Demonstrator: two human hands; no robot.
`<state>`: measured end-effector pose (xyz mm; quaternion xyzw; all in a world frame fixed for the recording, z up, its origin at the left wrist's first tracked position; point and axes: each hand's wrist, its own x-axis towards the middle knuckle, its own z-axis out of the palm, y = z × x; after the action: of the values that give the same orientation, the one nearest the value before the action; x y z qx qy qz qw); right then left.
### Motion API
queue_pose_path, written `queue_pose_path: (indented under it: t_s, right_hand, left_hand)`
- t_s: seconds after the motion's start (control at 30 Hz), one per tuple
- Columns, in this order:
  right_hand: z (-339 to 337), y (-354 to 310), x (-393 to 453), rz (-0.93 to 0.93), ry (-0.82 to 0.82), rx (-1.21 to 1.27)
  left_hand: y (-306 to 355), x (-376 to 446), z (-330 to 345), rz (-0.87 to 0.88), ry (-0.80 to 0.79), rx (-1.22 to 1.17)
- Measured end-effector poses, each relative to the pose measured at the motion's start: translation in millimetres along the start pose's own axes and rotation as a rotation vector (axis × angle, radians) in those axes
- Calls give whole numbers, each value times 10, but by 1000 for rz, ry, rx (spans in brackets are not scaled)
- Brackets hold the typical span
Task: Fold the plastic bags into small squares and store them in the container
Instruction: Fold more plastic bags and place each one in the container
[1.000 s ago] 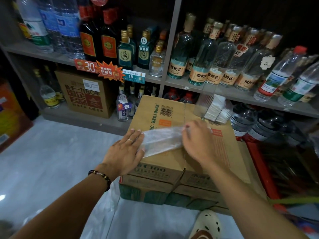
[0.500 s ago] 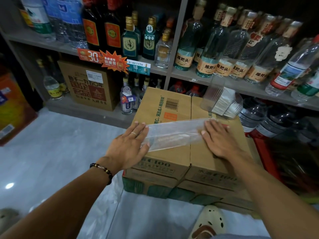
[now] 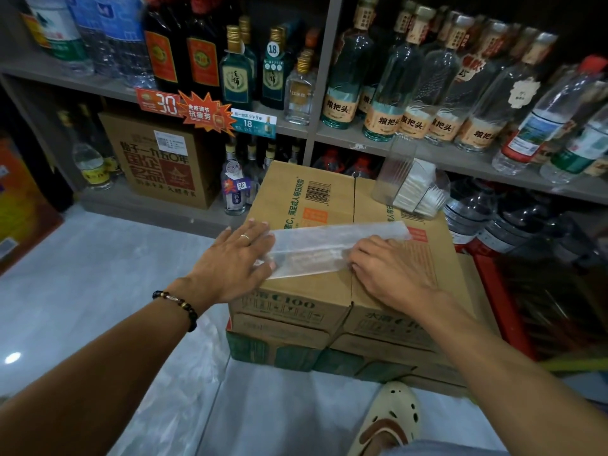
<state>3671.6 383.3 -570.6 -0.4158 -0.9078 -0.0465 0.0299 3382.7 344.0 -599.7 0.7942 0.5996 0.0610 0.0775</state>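
two hands lay on a cardboard box (image 3: 296, 199). the left hand (image 3: 237, 258) pressed flat, fingers spread, on one end of the plastic bag (image 3: 329, 245); the right hand (image 3: 391, 271) had slid back, fingers curling at its edge. the strip looked ready for folding toward the container (image 3: 411, 189).

2 hands: left hand (image 3: 230, 261), right hand (image 3: 391, 274). 1 plastic bag (image 3: 329, 246) between them. 1 clear container (image 3: 411, 189) beyond the right hand. 1 shoe (image 3: 390, 419) below it.
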Motion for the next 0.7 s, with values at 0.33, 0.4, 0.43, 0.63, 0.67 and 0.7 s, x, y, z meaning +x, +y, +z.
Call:
queue_pose_path:
  t_s: [0.33, 0.4, 0.43, 0.63, 0.67, 0.7]
  right_hand:
    - [-129, -104, -41, 161, -74, 315]
    - [-143, -81, -46, 229, -77, 446]
    - [-157, -65, -47, 259, -100, 497]
    - [-57, 88, 111, 513, 42, 830]
    - [-38, 107, 151, 544, 66, 861]
    - [-16, 122, 187, 573, 68, 876]
  left_hand:
    - [212, -69, 18, 37, 194, -5]
    - [162, -52, 11, 27, 236, -58]
    - [144, -34, 3, 12, 257, -101]
    - [93, 170, -96, -227, 262, -341]
    - [94, 199, -102, -268, 275, -358]
    - [96, 220, -102, -310, 284, -361]
